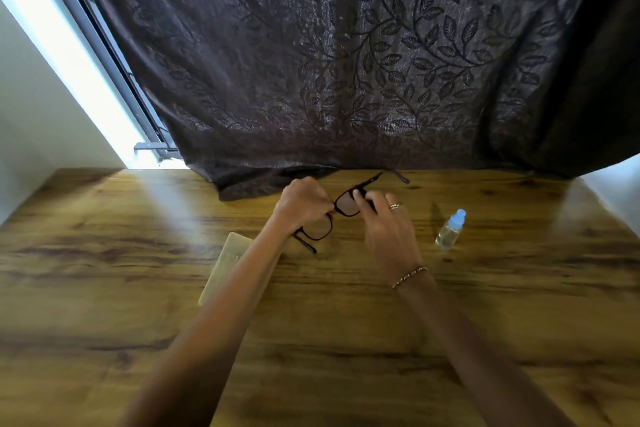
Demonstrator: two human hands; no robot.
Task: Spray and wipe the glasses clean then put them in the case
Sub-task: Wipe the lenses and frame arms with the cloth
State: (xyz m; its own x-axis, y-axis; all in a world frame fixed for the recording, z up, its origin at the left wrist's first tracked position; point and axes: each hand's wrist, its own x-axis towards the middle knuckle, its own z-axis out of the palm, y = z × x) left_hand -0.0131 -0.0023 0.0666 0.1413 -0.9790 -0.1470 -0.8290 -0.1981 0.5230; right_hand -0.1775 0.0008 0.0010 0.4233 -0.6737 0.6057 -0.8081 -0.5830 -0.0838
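At frame centre both hands grasp the glasses (341,208), left hand (304,203) clenched at the bridge, right hand (384,218) fingers on a lens: likely smearing.

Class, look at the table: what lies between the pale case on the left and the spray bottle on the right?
In the head view, between the case and the spray bottle are the glasses, held above the table by the left hand and right hand.
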